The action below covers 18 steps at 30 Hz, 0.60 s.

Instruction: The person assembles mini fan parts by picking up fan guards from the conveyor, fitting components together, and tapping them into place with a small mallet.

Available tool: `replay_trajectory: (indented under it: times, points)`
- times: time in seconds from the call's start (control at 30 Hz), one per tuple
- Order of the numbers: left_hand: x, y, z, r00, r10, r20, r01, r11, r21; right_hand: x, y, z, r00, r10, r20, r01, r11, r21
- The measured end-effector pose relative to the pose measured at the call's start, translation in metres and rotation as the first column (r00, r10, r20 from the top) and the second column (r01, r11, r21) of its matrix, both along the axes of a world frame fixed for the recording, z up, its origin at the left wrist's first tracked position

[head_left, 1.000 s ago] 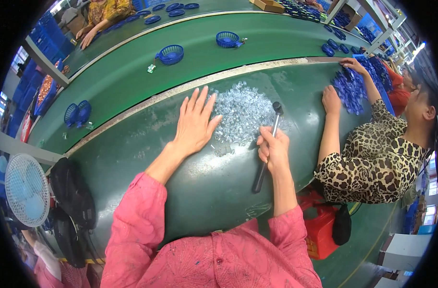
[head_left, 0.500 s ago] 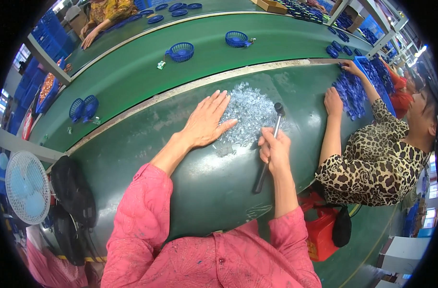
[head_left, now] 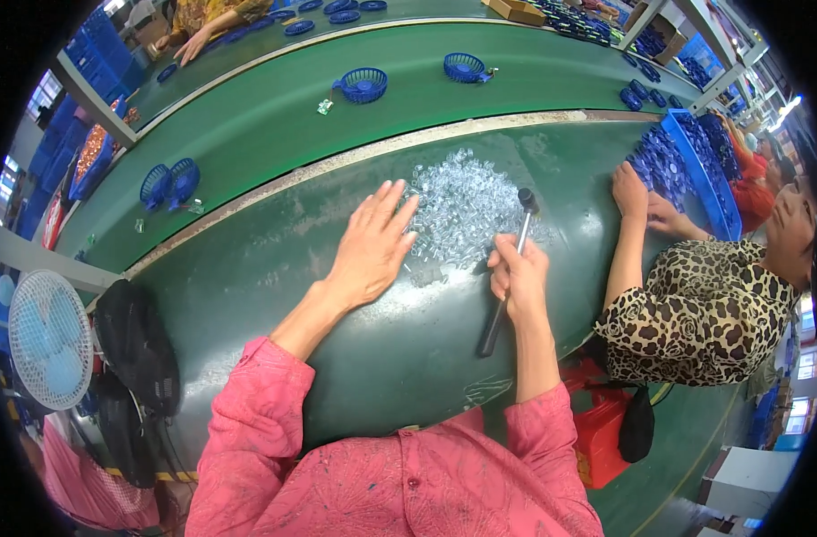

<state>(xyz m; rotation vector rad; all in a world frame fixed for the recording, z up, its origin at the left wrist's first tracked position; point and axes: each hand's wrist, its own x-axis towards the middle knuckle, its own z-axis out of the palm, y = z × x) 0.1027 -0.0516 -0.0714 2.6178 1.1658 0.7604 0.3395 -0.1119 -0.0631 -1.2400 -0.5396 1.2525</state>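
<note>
A heap of small clear plastic pieces (head_left: 466, 210) lies on the green work table in front of me. My left hand (head_left: 372, 246) rests flat at the heap's left edge, its fingers stretched out and nothing held. To the right of the heap, my right hand (head_left: 521, 273) is closed around the shaft of a small hammer (head_left: 491, 331). The hammer's dark head points away from me, over the right side of the pieces, while its black grip extends back toward me below the hand.
Beyond the table, a green conveyor belt (head_left: 274, 148) carries blue round basket-like parts (head_left: 364, 85) with small attached boards. A co-worker (head_left: 704, 309) at right handles blue pieces (head_left: 661, 166) beside a blue tray (head_left: 722, 210). A white fan (head_left: 50, 338) and black bags (head_left: 138, 345) are at left.
My left hand has drawn back leftward from the heap to its edge. My right hand keeps its hold on the hammer. The co-worker's farther hand has come back from the tray.
</note>
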Motion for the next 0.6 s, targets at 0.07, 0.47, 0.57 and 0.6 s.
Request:
replay_trajectory:
  times: [0.07,0.47,0.57,0.6]
  points:
    - [0.015,-0.006,-0.010,0.996,-0.035,0.086,0.024,0.993,0.118,-0.003,0.001,-0.005,1.000,-0.004,0.010,0.004,1.000,-0.006]
    - [0.033,-0.075,-0.037,0.969,-0.119,0.214,0.035,0.932,0.361,-0.043,-0.061,-0.030,0.984,-0.088,0.157,0.066,0.988,0.139]
    - [0.018,-0.094,-0.041,0.952,-0.185,0.243,0.065,0.899,0.432,-0.055,-0.080,-0.041,0.985,-0.115,0.126,0.090,0.979,0.184]
    - [0.016,-0.096,-0.034,0.931,-0.205,0.301,0.048,0.889,0.456,-0.056,-0.080,-0.033,0.984,-0.109,0.141,0.084,0.981,0.176]
